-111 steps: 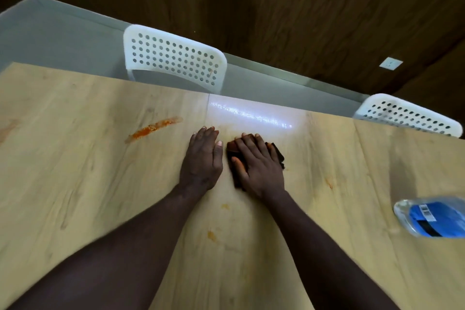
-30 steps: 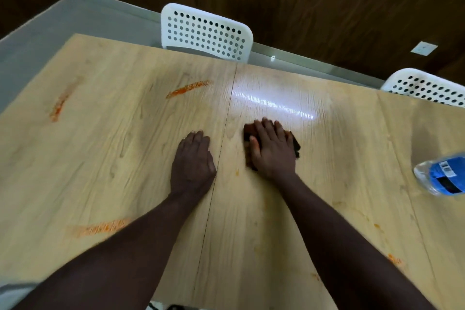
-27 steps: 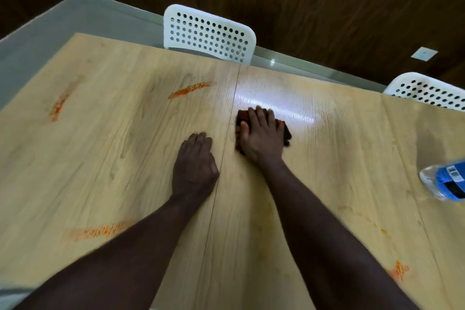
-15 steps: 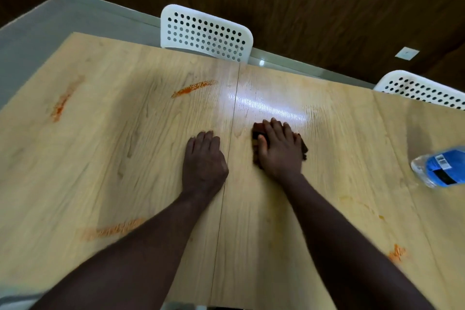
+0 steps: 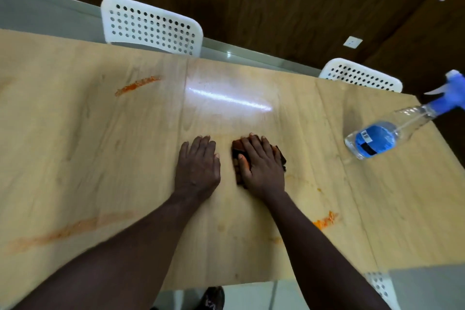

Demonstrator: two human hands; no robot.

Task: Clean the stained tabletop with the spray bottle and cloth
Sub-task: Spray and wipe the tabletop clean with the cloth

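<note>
My right hand (image 5: pixel 261 166) presses flat on a dark brown cloth (image 5: pixel 236 150) at the middle of the light wooden tabletop (image 5: pixel 88 138); most of the cloth is hidden under the palm. Just left of it, my left hand (image 5: pixel 197 167) rests flat on the bare wood. Orange stains mark the top: a streak at the far left (image 5: pixel 137 85), a long faint smear at the near left (image 5: pixel 68 230), and a patch at the near right (image 5: pixel 324 220). The clear spray bottle (image 5: pixel 375 139) with blue label and blue trigger stands at the right.
Two white perforated chairs stand along the table's far edge, one at the back left (image 5: pixel 151 26), one at the back right (image 5: pixel 362 75). Part of another white chair (image 5: pixel 381 287) shows at the near right. A dark wooden wall rises behind. My shoe (image 5: pixel 214 298) shows under the near edge.
My right hand has slid the cloth back and forth across the middle of the table, ending nearer to me. My left hand stayed flat. The view swung right, showing the whole spray bottle.
</note>
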